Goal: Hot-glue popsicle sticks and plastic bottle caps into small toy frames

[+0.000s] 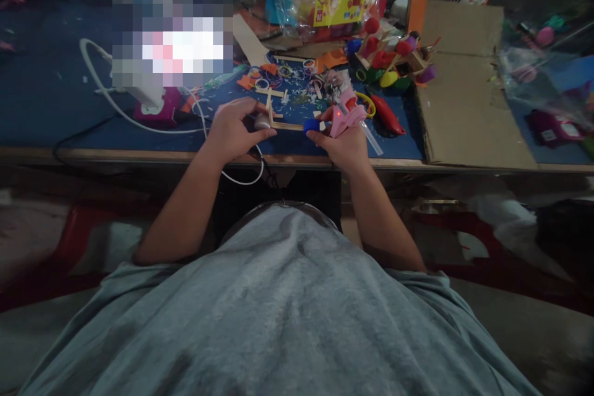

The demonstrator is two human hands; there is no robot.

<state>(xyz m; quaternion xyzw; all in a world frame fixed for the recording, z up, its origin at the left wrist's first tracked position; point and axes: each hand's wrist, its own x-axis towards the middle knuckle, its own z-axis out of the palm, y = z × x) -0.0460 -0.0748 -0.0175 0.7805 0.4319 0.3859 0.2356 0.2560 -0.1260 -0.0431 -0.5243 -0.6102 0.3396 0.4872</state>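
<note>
My left hand [236, 130] is closed at the left end of a small frame of wooden craft sticks [286, 127], its thumb and fingers around a pale round cap [262, 122] there. One stick of the frame stands upright by the fingertips. At the frame's other end, my right hand [346, 147] pinches a blue round cap [312, 126] between thumb and finger. Against the back of that hand is a pink glue gun [346, 116] with a small red light and a clear glue stick [371, 138] sticking out. Whether the palm also bears the gun, I cannot tell.
Rubber bands [281, 74] and scraps litter the blue table. Behind are red balloons [387, 114], a pile of capped stick pieces [394, 59] and a plastic bag [341, 6]. Cardboard [468, 99] lies right. A white cable [99, 96] loops from a purple power strip [160, 108].
</note>
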